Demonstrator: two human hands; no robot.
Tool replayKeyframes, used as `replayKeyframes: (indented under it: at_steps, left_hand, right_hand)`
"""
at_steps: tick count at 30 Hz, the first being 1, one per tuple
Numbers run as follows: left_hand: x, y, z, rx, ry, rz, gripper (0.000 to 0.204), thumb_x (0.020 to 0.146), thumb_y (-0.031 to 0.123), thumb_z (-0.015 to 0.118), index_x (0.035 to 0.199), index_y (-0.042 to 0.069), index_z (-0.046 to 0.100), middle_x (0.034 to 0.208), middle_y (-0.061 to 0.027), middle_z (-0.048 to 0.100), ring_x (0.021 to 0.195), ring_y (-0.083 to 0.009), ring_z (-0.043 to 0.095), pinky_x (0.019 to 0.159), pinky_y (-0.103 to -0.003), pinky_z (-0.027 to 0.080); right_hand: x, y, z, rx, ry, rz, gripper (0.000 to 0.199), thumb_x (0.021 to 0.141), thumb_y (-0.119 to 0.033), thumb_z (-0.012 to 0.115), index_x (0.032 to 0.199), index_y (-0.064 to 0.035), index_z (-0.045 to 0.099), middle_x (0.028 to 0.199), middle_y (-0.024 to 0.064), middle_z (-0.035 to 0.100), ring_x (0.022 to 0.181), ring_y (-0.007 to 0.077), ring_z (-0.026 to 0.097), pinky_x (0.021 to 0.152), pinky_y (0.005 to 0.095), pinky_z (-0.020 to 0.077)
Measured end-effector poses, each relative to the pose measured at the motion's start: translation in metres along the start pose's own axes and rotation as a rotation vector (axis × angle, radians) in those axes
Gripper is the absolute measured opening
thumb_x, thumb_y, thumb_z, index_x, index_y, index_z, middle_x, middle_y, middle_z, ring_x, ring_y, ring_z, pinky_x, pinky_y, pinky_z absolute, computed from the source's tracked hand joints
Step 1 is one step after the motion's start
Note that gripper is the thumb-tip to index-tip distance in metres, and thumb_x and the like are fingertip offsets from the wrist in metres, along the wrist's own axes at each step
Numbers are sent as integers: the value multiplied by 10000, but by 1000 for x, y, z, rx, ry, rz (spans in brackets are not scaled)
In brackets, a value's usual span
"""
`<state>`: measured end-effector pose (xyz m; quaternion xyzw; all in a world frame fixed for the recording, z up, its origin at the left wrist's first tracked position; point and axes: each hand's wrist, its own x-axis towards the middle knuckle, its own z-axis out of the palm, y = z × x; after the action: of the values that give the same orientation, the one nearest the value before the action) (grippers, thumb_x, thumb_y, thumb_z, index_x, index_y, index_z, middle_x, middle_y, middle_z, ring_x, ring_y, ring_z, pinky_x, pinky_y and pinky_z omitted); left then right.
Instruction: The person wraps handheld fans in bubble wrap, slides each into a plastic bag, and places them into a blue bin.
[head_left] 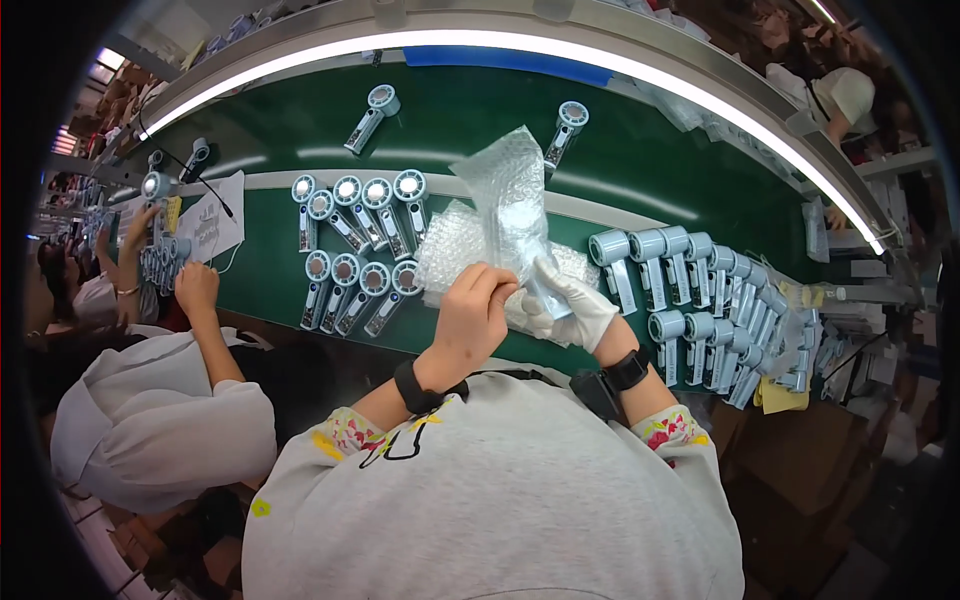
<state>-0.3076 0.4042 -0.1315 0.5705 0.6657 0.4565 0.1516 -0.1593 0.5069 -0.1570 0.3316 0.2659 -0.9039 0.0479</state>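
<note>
A clear bubble-wrap bag (512, 190) stands up in front of me, with a light blue handheld fan (541, 290) partly inside it. My right hand (578, 305), in a white glove, is closed round the fan's handle and the bag's lower part. Bare and pinched, my left hand (472, 315) has its thumb and fingertips at the bag's lower left edge; the exact grip is partly hidden. Under both hands lies a stack of flat bubble-wrap bags (445, 250).
Several unwrapped fans (378, 195) stand in rows at left on the green table (265, 225). More fans (675, 262) line the right side, and two lie across the far belt (450, 120). A co-worker's hand (197, 288) is at far left. A lamp bar (520, 42) arches overhead.
</note>
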Motion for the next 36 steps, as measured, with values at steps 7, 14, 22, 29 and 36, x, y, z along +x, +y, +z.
replayKeyframes:
  at_steps: [7,14,22,29,36]
  left_hand:
    - [81,35,-27,-358,-2,-130,47,763,-37,574,804,-16,568,730,-121,568,645,-258,554,580,-297,435]
    - [59,1,6,-246,-166,141,132,764,-3,592,896,-4,582,780,-111,566,730,-263,557,654,-325,453]
    - [33,-62,1,-22,-281,-111,157,808,76,557,957,27,555,819,-133,541,814,-313,551,724,-388,449]
    - [26,-67,30,-216,-514,-173,164,820,96,575,975,44,560,807,-119,553,761,-286,573,696,-354,464]
    - [11,-87,65,-184,-630,10,187,842,129,570,1000,29,550,919,-138,534,825,-253,568,717,-333,477]
  right_hand:
    - [-30,-23,25,198,-133,-77,526,928,-481,327,1107,-15,493,770,130,606,724,246,627,641,356,522]
    - [66,-69,0,224,127,-200,426,859,-341,559,1134,-20,506,1025,103,603,833,230,608,740,320,497]
    - [183,-145,-108,-1117,995,-648,334,861,-216,518,1124,-11,529,950,99,619,879,256,582,747,371,458]
    - [125,-164,-92,-607,492,-661,349,823,-169,539,1141,-26,524,846,78,590,754,231,563,668,354,445]
    - [26,-103,-58,-47,57,-617,383,786,-122,560,1158,-40,519,741,58,561,628,205,544,590,336,432]
